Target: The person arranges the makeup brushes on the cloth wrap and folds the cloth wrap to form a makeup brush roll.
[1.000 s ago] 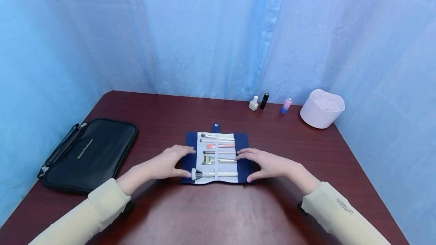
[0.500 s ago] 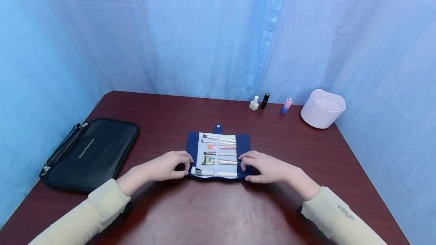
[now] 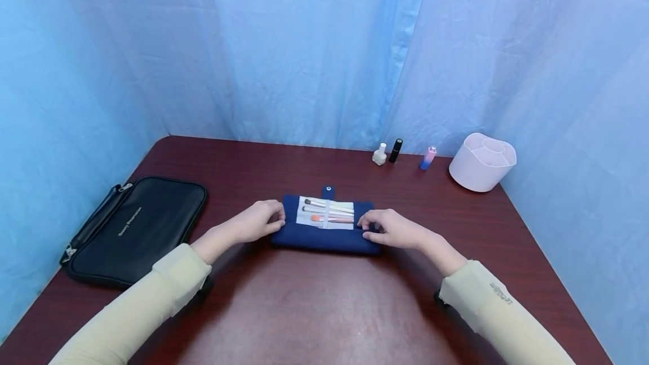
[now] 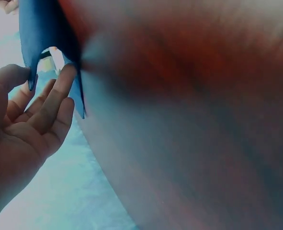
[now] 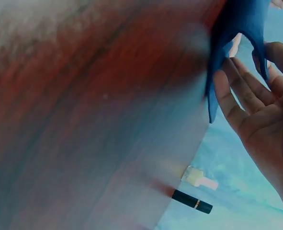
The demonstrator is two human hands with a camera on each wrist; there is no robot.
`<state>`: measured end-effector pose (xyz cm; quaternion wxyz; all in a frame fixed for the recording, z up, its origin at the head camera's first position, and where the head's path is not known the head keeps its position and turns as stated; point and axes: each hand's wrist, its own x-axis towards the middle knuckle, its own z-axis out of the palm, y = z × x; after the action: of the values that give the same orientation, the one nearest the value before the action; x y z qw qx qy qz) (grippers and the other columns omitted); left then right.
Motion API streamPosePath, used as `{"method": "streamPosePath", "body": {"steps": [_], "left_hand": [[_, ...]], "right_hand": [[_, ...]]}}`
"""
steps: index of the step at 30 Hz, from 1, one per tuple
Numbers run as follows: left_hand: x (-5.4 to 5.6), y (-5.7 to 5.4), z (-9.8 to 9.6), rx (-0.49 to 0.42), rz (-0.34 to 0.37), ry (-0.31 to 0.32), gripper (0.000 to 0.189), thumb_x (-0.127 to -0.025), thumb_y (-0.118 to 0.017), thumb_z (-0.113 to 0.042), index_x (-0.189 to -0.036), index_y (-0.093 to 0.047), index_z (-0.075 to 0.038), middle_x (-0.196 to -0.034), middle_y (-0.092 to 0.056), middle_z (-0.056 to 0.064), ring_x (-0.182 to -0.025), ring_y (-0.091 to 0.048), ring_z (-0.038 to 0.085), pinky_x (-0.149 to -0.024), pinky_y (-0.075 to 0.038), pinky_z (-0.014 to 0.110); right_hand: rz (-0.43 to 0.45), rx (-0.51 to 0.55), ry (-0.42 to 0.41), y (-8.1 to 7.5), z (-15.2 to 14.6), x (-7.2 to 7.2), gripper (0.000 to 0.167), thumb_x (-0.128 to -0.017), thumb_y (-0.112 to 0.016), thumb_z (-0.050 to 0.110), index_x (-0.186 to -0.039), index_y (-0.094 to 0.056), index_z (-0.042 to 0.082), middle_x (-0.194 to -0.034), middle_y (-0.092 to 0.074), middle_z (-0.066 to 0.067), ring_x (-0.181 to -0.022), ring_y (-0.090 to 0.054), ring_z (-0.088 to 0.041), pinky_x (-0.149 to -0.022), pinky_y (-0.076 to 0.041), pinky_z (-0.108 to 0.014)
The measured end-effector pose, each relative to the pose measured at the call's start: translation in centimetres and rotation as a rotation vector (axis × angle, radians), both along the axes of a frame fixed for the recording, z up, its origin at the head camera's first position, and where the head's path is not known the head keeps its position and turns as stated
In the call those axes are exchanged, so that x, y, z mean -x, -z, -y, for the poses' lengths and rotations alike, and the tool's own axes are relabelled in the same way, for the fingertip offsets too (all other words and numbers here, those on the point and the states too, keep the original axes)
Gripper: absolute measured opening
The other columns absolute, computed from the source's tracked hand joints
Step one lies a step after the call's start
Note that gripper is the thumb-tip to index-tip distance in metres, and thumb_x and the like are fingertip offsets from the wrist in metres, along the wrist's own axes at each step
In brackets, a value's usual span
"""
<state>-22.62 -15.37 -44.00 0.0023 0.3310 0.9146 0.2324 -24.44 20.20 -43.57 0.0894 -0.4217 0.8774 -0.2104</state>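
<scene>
A navy fabric brush roll (image 3: 324, 239) lies on the table in front of me, its near edge folded up and over. Makeup brushes (image 3: 329, 210), several of them, show on its pale lining under an elastic band; the nearer ones are hidden beneath the fold. My left hand (image 3: 259, 222) pinches the folded edge at the left end, thumb and fingers on either side of the cloth in the left wrist view. At the right end, my right hand (image 3: 392, 228) pinches the same edge. A snap tab (image 3: 328, 192) sticks out from the far side.
A black zippered case (image 3: 139, 230) lies at the left. Along the back stand a white nail polish bottle (image 3: 379, 154), a black tube (image 3: 396, 151) and a pink-and-blue tube (image 3: 428, 158). A white divided holder (image 3: 481, 163) stands at the back right. Blue curtains surround the table.
Both hands have gripped the roll's near edge, lifted it and carried it away from me, folding it over the nearer brushes. Only the far brushes still show.
</scene>
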Motion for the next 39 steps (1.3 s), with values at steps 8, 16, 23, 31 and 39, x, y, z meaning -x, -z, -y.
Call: {"method": "streamPosePath", "body": {"steps": [8, 16, 23, 31, 39], "left_hand": [[1.4, 0.7, -0.6, 0.170, 0.005, 0.058, 0.011, -0.091, -0.062, -0.015, -0.081, -0.058, -0.014, -0.084, -0.050, -0.002, -0.071, -0.046, 0.009, -0.066, -0.043, 0.024], [2.0, 1.3, -0.5, 0.154, -0.032, 0.143, 0.012, -0.087, -0.068, -0.016, -0.079, -0.059, -0.018, -0.089, -0.051, -0.003, -0.076, -0.047, 0.010, -0.070, -0.042, 0.028], [1.9, 1.0, -0.1, 0.111, -0.023, 0.199, 0.011, -0.088, -0.066, -0.013, -0.085, -0.068, -0.023, -0.109, -0.056, 0.001, -0.103, -0.048, 0.019, -0.083, -0.038, 0.039], [0.5, 1.3, 0.3, 0.118, 0.057, 0.133, 0.025, -0.081, -0.072, -0.041, -0.096, -0.066, -0.022, -0.130, -0.051, 0.005, -0.125, -0.041, 0.025, -0.099, -0.031, 0.051], [1.3, 0.9, -0.4, 0.151, 0.042, 0.102, 0.017, -0.084, -0.068, -0.027, -0.096, -0.068, -0.016, -0.127, -0.054, 0.004, -0.116, -0.051, 0.022, -0.095, -0.035, 0.048]], "right_hand": [[-0.003, -0.008, -0.009, 0.6, 0.1, 0.1, 0.007, -0.088, -0.067, 0.015, -0.091, -0.061, 0.012, -0.107, -0.059, -0.003, -0.090, -0.053, -0.015, -0.075, -0.050, -0.031], [0.001, -0.037, -0.033, 0.7, 0.4, -0.1, 0.012, -0.088, -0.067, 0.015, -0.097, -0.059, 0.015, -0.104, -0.053, 0.001, -0.087, -0.052, -0.013, -0.070, -0.049, -0.024], [-0.016, -0.074, -0.041, 0.8, 0.1, -0.6, 0.006, -0.093, -0.061, 0.019, -0.097, -0.064, 0.020, -0.118, -0.052, 0.000, -0.100, -0.052, -0.012, -0.087, -0.048, -0.033], [-0.116, -0.171, 0.062, 1.0, 0.4, -2.2, 0.037, -0.077, -0.073, 0.049, -0.102, -0.062, 0.023, -0.130, -0.049, -0.002, -0.118, -0.044, -0.021, -0.091, -0.043, -0.046], [-0.136, -0.201, 0.114, 0.5, 1.0, -1.8, 0.021, -0.082, -0.068, 0.031, -0.101, -0.064, 0.023, -0.136, -0.047, -0.006, -0.122, -0.043, -0.026, -0.098, -0.035, -0.056]]}}
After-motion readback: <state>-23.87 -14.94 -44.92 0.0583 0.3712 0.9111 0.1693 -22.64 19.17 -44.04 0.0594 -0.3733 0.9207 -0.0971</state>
